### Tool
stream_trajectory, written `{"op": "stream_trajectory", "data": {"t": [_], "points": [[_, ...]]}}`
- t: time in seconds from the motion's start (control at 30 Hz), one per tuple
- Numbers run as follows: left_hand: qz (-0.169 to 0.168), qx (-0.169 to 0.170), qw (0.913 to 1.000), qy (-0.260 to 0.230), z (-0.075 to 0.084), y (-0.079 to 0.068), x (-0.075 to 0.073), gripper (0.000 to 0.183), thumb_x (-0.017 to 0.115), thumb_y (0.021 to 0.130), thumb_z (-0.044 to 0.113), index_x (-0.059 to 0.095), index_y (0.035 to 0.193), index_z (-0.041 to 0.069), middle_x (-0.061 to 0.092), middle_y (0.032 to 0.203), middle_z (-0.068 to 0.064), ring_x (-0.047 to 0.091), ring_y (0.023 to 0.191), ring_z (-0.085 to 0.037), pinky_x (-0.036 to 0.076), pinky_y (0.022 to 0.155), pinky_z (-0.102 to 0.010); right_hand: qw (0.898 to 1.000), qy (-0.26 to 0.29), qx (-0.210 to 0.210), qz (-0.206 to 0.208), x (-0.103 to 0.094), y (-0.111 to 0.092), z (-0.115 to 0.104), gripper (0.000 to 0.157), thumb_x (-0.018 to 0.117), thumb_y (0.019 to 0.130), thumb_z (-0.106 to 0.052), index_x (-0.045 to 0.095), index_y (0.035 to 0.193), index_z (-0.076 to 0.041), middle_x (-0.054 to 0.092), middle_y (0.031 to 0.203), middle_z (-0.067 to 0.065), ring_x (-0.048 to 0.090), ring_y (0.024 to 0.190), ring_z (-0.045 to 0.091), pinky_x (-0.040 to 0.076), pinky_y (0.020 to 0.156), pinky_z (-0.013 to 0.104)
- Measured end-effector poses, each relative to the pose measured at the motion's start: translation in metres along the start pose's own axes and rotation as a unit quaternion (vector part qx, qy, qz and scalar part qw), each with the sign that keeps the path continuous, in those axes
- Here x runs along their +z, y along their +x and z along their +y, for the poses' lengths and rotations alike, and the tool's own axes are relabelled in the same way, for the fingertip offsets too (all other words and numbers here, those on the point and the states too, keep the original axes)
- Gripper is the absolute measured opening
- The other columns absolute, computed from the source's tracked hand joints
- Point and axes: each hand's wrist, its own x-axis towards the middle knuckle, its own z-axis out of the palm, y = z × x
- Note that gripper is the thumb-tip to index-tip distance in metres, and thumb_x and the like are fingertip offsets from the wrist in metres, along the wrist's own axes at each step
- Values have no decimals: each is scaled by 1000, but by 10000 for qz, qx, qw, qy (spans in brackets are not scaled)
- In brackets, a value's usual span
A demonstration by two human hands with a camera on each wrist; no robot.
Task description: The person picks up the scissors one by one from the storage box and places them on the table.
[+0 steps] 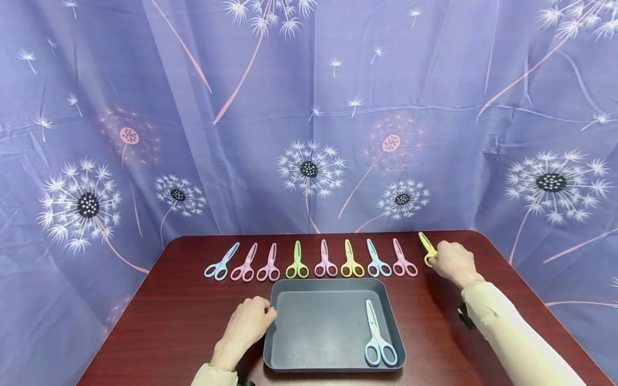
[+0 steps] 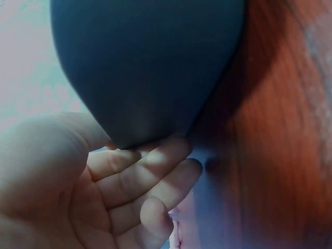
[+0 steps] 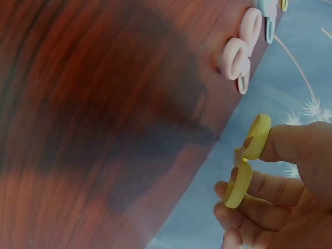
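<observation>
At the far right of the table, my right hand [image 1: 454,262] grips a pair of yellow scissors [image 1: 427,246] by the handles, blades pointing away. In the right wrist view the yellow handle loops [image 3: 239,184] sit between the thumb and fingers. My left hand [image 1: 248,321] holds the left wall of a grey tray [image 1: 328,285]. The left wrist view shows its thumb and fingers [image 2: 145,176] at the tray's dark edge [image 2: 150,93]. A pair of light blue scissors [image 1: 378,343] lies in the tray's right part.
Along the back runs a row of several scissors, from blue scissors [image 1: 222,265] at the left, past green scissors [image 1: 296,262], to pink scissors [image 1: 403,261] nearest my right hand. A purple dandelion-print curtain [image 1: 251,177] hangs behind the dark red wooden table [image 1: 178,311].
</observation>
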Motion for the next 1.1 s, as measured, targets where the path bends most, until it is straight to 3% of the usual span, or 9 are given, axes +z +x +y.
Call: {"op": "stream_trajectory", "data": {"t": [0.7, 1.1], "points": [[-22, -11, 10000, 2, 0, 0, 0, 33, 60, 82, 16, 43, 54, 17, 35, 49, 7, 36, 46, -14, 28, 45, -32, 9982, 41, 378, -462, 18, 6, 1, 20, 65, 79, -18, 53, 67, -6, 55, 69, 15, 54, 68, 35, 39, 68, 61], [-20, -32, 10000, 23, -1, 0, 0, 33, 60, 82, 16, 42, 53, 17, 34, 49, 7, 36, 46, -14, 28, 45, -32, 9979, 58, 427, -492, 23, 6, 1, 22, 66, 82, -19, 55, 69, -5, 55, 70, 16, 56, 71, 36, 38, 69, 62]]}}
